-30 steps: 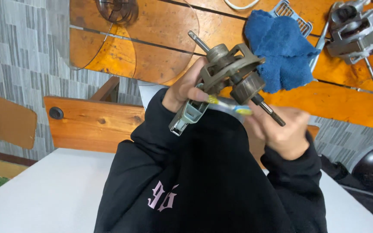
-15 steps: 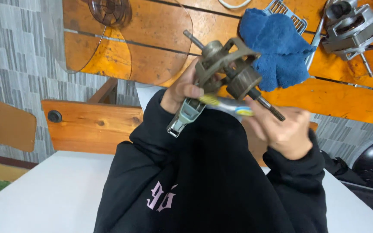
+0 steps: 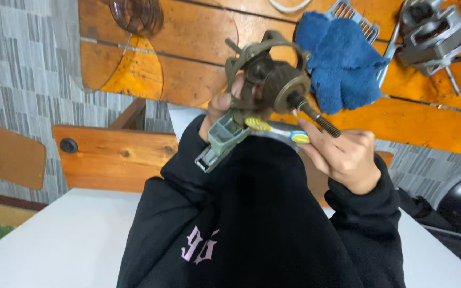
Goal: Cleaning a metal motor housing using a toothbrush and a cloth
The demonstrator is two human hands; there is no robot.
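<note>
While the left hand (image 3: pixel 221 109) clamps its fingers round the grimy motor (image 3: pixel 267 85), held above the desk (image 3: pixel 188 48) with its shaft slanting toward the right hand (image 3: pixel 342 157), that hand's fingers pinch a yellow-and-blue toothbrush (image 3: pixel 276 129) lying crosswise just beneath it.

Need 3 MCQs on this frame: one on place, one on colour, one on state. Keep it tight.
1. Where does the blue cloth lie?
A. on the wooden tabletop
B. on the person's lap
C. on the white surface

2. What colours is the toothbrush?
A. red and black
B. yellow, white and blue
C. all green

3. How is the grimy motor assembly held?
A. resting on the tabletop, untouched
B. hanging from a hook
C. gripped in the left hand, off the table

Key: 1 A, the cloth rests on the orange wood beside a grey plastic piece. 2 B, yellow ends and a pale handle with blue. 3 C, the left hand grips it while the right hand holds the toothbrush.
</note>
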